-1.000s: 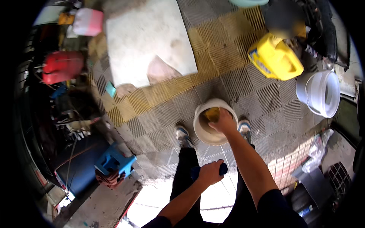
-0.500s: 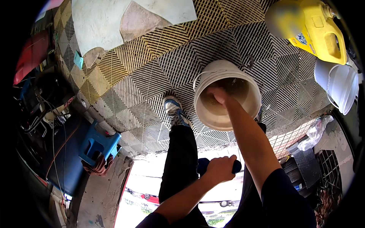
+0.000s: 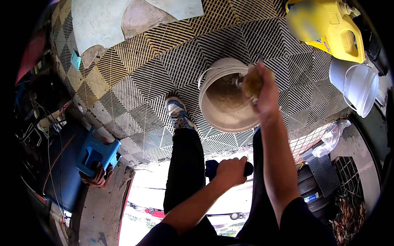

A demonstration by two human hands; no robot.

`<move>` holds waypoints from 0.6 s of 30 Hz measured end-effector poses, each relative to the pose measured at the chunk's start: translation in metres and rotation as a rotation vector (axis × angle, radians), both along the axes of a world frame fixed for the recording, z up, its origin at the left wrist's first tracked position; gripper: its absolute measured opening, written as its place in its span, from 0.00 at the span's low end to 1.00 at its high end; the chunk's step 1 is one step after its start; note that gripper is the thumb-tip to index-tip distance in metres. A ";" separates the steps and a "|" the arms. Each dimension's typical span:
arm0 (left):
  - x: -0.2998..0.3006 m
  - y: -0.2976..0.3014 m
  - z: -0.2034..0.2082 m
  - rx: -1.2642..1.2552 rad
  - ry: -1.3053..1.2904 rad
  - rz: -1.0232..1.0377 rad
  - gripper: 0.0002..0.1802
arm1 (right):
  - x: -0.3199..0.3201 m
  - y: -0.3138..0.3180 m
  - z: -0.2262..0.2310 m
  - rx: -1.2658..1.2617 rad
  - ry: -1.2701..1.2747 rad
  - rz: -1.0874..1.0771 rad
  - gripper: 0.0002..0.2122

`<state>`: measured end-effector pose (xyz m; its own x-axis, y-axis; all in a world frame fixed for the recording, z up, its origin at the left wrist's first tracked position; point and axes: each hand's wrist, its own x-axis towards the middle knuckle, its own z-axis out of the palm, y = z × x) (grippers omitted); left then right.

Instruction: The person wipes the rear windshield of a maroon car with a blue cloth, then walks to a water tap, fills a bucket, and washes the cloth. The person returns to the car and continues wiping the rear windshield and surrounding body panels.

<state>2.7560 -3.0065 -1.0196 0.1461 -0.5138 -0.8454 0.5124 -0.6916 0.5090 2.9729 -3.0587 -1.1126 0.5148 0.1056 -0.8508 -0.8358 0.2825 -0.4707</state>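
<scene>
A yellowish-brown sponge (image 3: 251, 84) is in my right hand (image 3: 269, 95), fingers closed round it, above the right rim of a dirty white bucket (image 3: 234, 125). The bucket stands on the floor by my feet, with murky water in its bottom. My left hand (image 3: 230, 172) is closed round a dark navy bundle (image 3: 211, 169), probably a cloth, between my legs. Its two ends stick out either side of the fist.
A yellow jug (image 3: 342, 39) and a second white bucket (image 3: 357, 84) stand at the right. To the left are a blue stool (image 3: 97, 151) and a brown glove or cloth (image 3: 97, 177). A pale board (image 3: 98, 24) lies on the slatted floor tiles (image 3: 160, 78).
My right hand has come up out of the bucket and to the right, and the sponge now shows in it. The left hand keeps its grip on the dark bundle.
</scene>
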 end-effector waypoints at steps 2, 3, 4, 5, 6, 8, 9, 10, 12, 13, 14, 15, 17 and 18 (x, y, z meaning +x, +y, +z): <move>0.000 0.001 0.003 0.003 0.002 -0.004 0.36 | 0.040 -0.011 -0.011 -0.051 -0.093 0.063 0.18; 0.000 -0.001 0.004 -0.002 0.001 -0.006 0.36 | 0.065 -0.020 -0.025 -0.037 -0.167 0.064 0.21; -0.003 -0.002 0.004 -0.001 -0.007 -0.005 0.36 | 0.088 -0.031 -0.044 -0.104 -0.187 0.128 0.19; -0.004 -0.003 0.005 -0.005 -0.018 -0.007 0.36 | 0.109 -0.043 -0.061 -0.175 -0.208 0.189 0.19; -0.005 -0.004 0.005 -0.009 -0.028 -0.009 0.36 | 0.125 -0.051 -0.074 -0.238 -0.162 0.171 0.18; -0.008 -0.004 0.006 0.005 -0.047 -0.006 0.36 | 0.141 -0.051 -0.086 -0.345 -0.063 0.140 0.25; -0.009 -0.004 0.006 0.013 -0.056 -0.003 0.36 | 0.137 -0.051 -0.085 -0.404 -0.008 0.167 0.31; -0.009 -0.004 0.005 0.014 -0.066 0.010 0.35 | 0.130 -0.055 -0.081 -0.466 0.046 0.192 0.38; -0.011 -0.005 0.005 0.008 -0.080 0.039 0.34 | 0.103 -0.068 -0.078 -0.714 0.114 0.455 0.57; -0.012 -0.006 0.007 0.008 -0.097 0.047 0.34 | 0.081 -0.089 -0.085 -0.772 0.051 0.720 0.57; -0.011 -0.007 0.009 0.010 -0.116 0.055 0.33 | 0.057 -0.106 -0.090 -0.821 -0.016 0.987 0.57; -0.010 -0.006 0.010 0.025 -0.131 0.068 0.33 | 0.021 -0.112 -0.084 -0.523 0.021 0.941 0.54; -0.012 -0.004 0.010 0.010 -0.103 0.112 0.32 | -0.033 -0.096 -0.040 -0.296 0.288 0.579 0.39; -0.011 -0.003 0.011 -0.022 -0.104 0.130 0.32 | -0.054 -0.100 -0.031 -0.408 0.195 0.524 0.36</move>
